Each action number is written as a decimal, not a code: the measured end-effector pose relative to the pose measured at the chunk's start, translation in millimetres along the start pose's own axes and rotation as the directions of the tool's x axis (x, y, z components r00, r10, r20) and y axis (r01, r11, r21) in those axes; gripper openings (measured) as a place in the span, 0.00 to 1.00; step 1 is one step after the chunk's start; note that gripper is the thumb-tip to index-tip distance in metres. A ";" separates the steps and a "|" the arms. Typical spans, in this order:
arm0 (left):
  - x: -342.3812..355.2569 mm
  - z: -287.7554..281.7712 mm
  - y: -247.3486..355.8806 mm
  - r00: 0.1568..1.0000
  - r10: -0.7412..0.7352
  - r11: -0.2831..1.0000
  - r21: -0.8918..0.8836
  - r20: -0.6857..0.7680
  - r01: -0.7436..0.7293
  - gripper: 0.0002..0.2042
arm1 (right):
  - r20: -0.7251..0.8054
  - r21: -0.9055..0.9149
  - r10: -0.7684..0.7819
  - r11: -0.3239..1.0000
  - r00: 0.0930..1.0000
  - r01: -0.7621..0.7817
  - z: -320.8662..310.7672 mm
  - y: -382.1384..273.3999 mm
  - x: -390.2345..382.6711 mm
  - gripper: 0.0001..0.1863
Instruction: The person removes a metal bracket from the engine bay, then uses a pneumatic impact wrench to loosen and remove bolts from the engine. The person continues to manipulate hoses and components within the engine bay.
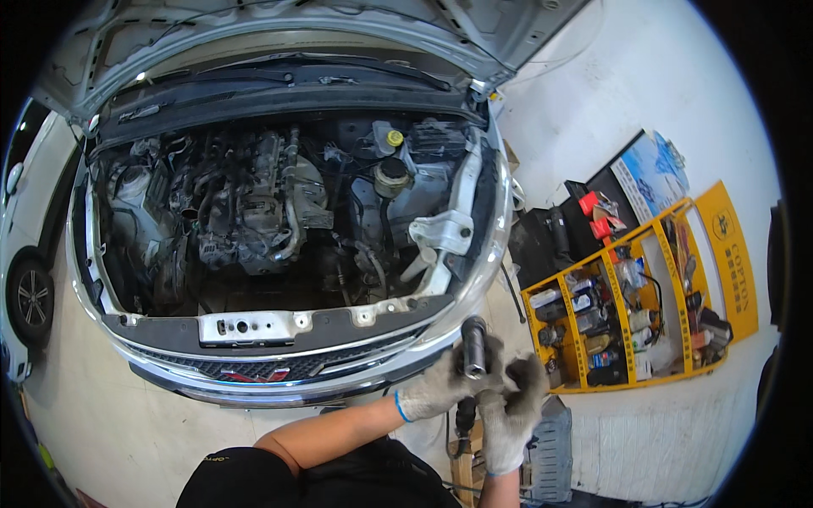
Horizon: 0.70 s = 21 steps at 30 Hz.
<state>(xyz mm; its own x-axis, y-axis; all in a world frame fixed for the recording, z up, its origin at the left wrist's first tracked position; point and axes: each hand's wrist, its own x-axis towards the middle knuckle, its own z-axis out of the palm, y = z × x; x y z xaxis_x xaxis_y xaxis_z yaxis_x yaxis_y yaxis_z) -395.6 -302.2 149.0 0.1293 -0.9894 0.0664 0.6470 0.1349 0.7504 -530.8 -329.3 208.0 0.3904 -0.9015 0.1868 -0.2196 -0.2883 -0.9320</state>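
Both your gloved hands meet on a dark cylindrical tool [473,345], held upright just in front of the car's front bumper [279,383], at its right corner. Your left hand [436,389] wraps its fingers closed around the tool's body from the left; your right hand [512,406] curls shut around its lower part and handle. Beyond it, the raised hood [279,34] leaves the engine bay [254,212] exposed. Well to your right, a yellow tool rack [635,305] lies on the floor.
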 end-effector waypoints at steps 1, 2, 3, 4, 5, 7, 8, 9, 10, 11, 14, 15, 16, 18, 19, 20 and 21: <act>8.1 -13.7 15.9 0.989 0.144 0.984 0.112 -0.030 -0.140 0.37 | 0.142 0.066 0.112 0.990 0.984 -0.122 8.9 -3.4 15.8 0.44; 11.8 -19.4 28.0 0.989 0.109 0.985 0.145 -0.105 -0.093 0.41 | 0.386 0.168 0.410 0.849 0.826 -0.500 11.2 -7.6 32.8 0.42; 15.6 -24.3 41.2 0.974 0.159 0.967 0.224 -0.163 -0.121 0.46 | 0.475 0.295 0.373 0.786 0.797 -0.543 22.8 -6.8 47.7 0.42; 17.0 -31.4 57.2 0.950 0.187 0.898 0.435 -0.250 -0.062 0.48 | 0.581 0.234 0.345 0.797 0.737 -0.558 32.7 -5.2 65.8 0.41; 14.5 -39.5 74.3 0.920 0.195 0.778 0.625 -0.339 0.065 0.51 | 0.672 0.168 0.334 0.801 0.661 -0.575 41.6 -2.9 81.5 0.40; 6.8 -62.9 112.1 0.797 0.526 0.653 0.741 -0.297 -0.155 0.45 | 0.667 0.063 0.372 0.835 0.646 -0.546 61.5 2.6 93.3 0.38; -6.2 -72.1 126.9 0.798 0.443 0.823 0.539 -0.409 -0.181 0.41 | 0.624 -0.135 0.338 0.935 0.705 -0.329 74.5 7.6 97.6 0.35; -18.2 -83.0 140.7 0.821 0.413 0.787 0.608 -0.394 -0.104 0.36 | 0.615 -0.216 0.232 0.969 0.753 -0.121 90.0 12.3 98.5 0.35; -29.1 -91.7 151.0 0.842 0.413 0.537 0.839 -0.347 0.082 0.29 | 0.648 -0.263 0.173 0.965 0.742 0.005 104.4 16.5 100.8 0.36; -36.0 -95.4 152.6 0.858 0.398 0.407 0.901 -0.324 0.151 0.22 | 0.655 -0.423 0.228 0.901 0.720 0.099 116.6 20.3 101.6 0.37; -39.3 -107.9 137.8 0.731 0.484 0.225 0.876 -0.480 0.426 0.16 | 0.791 -0.486 0.296 0.836 0.536 0.256 153.7 27.6 104.3 0.40; -35.6 -114.3 131.1 0.698 0.507 0.173 0.853 -0.506 0.493 0.15 | 0.819 -0.328 0.164 0.920 0.550 0.213 166.1 30.1 106.8 0.36; -32.6 -123.1 127.4 0.657 0.537 0.164 0.829 -0.529 0.534 0.15 | 0.822 -0.369 0.184 0.893 0.538 0.259 179.4 32.7 111.3 0.35; -30.0 -142.3 123.4 0.663 0.431 0.171 0.777 -0.612 0.607 0.18 | 0.828 -0.418 0.182 0.831 0.530 0.368 197.6 38.7 121.5 0.33; -28.6 -153.4 123.1 0.663 0.394 0.141 0.755 -0.636 0.641 0.19 | 0.845 -0.394 0.156 0.828 0.511 0.398 201.9 42.3 129.0 0.34; -27.4 -163.4 122.9 0.700 0.401 0.150 0.796 -0.591 0.587 0.20 | 0.862 -0.392 0.162 0.814 0.481 0.428 206.2 45.6 137.2 0.34; -26.1 -172.0 122.9 0.718 0.406 0.154 0.817 -0.566 0.556 0.21 | 0.872 -0.416 0.203 0.788 0.446 0.453 209.9 48.1 145.4 0.34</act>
<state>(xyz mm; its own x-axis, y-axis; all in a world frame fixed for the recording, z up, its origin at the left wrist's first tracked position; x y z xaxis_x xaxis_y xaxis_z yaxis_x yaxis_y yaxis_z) -190.3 -250.5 126.4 0.7803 -0.6251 -0.0200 -0.4421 -0.5739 0.6893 -296.9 -406.4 125.1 0.9088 -0.1794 -0.3766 -0.3679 -0.7702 -0.5210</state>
